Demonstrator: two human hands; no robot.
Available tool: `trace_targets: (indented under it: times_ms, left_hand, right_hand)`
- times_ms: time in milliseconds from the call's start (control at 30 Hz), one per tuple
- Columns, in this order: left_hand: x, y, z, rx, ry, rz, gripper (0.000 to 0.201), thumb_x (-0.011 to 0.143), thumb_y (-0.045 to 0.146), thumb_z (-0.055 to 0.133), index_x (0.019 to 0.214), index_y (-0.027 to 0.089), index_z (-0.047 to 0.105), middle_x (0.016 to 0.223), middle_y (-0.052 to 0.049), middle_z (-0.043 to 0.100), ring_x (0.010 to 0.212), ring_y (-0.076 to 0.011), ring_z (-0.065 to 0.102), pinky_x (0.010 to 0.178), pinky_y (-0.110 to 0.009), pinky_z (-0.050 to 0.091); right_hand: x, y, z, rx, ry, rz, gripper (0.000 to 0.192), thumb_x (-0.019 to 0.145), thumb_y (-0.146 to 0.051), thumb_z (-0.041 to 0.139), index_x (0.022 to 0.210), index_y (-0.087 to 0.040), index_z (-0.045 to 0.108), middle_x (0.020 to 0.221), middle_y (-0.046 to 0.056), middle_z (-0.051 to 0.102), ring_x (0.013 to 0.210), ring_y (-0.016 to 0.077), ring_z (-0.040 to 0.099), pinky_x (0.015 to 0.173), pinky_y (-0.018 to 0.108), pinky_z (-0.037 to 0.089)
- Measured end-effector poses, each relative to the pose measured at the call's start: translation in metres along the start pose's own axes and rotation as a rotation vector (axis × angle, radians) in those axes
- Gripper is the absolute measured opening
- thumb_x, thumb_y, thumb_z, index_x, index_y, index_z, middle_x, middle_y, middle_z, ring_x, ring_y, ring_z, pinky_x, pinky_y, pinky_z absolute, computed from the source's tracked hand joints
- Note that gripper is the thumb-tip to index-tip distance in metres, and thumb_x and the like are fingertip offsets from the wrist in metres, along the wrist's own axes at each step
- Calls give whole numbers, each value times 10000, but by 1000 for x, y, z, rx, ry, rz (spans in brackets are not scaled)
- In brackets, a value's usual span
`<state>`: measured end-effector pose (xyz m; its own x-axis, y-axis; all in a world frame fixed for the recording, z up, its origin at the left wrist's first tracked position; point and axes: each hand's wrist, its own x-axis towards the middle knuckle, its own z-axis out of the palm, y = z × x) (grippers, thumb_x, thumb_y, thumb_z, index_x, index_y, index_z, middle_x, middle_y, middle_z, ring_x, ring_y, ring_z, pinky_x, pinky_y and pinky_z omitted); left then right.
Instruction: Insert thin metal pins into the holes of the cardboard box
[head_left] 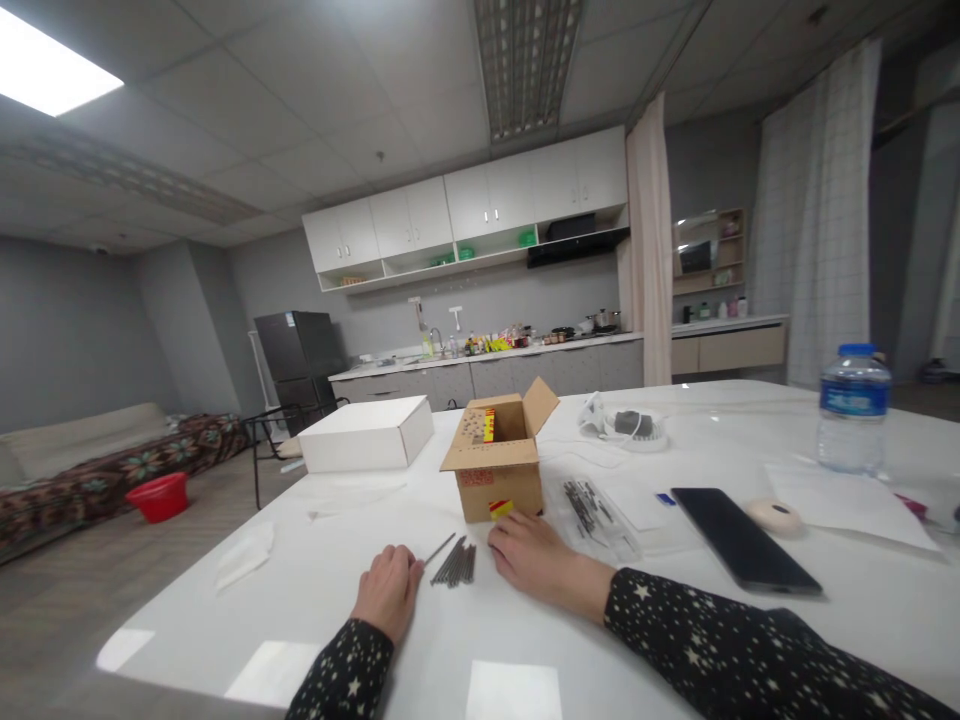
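White desk (315, 590) carries an open cardboard box (501, 470) mid-desk; a small pile of thin metal nails (454, 564), probably, lies near the front edge between both hands. Left hand (388, 592) rests loosely curled, gripping nothing; right hand (534, 556) lies flat and empty by the box. Nails look stiff, light, slippery, best pinched mid-shaft.
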<state>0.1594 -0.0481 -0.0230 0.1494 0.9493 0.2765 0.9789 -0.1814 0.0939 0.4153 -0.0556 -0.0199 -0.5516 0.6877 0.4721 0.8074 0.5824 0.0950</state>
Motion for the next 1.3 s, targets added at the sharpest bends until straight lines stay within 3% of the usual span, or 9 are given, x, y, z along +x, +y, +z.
trace_targets:
  times_ms: [267,433,567,767,933,1100,1300]
  left_hand:
    - [-3,-1,-2,-5,-15,55,280,976,325,349,937,183,588,966,-88,610,956,-228,585,808,-334,412]
    - [-5,1,-5,-13,-90,33,269,968,323,367,954,176,591,999,-98,607,981,-229,574,808,-329,409]
    - [-5,0,-2,45,-75,4,277,974,304,336,958,171,578,1024,-113,614,1013,-238,578,823,-340,409]
    - [1,-10,4,-156,91,39,273,971,321,281,869,196,500,825,-91,645,831,-239,638,771,-358,458]
    - [7,-20,-6,-405,224,50,238,928,403,358,809,237,481,735,-33,655,713,-214,652,702,-335,498]
    - [10,-20,-22,-456,405,3,295,897,474,394,806,230,534,722,-29,659,696,-213,650,704,-341,509]
    - [16,-12,-35,-479,538,98,315,890,471,424,863,203,589,837,-70,680,762,-209,655,731,-348,541]
  right_hand:
    - [-1,-3,-2,-19,-4,-1,141,916,-214,525,889,-156,651,903,86,667,887,226,595,800,361,473]
    - [-1,-5,-3,-30,-10,-2,153,923,-219,509,887,-156,644,920,85,665,893,227,589,791,357,469]
    - [-1,-5,-2,-29,-11,-5,146,917,-217,512,881,-157,640,903,81,665,878,226,588,774,354,465]
    - [-3,-4,-1,-13,13,-9,129,909,-203,523,879,-158,641,906,83,661,878,220,582,781,351,462]
    - [-2,-3,-2,-1,12,-18,130,911,-201,525,873,-156,641,893,84,658,873,218,578,789,354,467]
    - [-1,-3,-2,-9,-6,-22,143,918,-204,515,881,-151,642,907,89,661,890,224,581,791,360,474]
    - [-2,-4,-4,2,-28,-6,150,915,-201,511,888,-149,649,927,93,664,909,225,581,799,356,469]
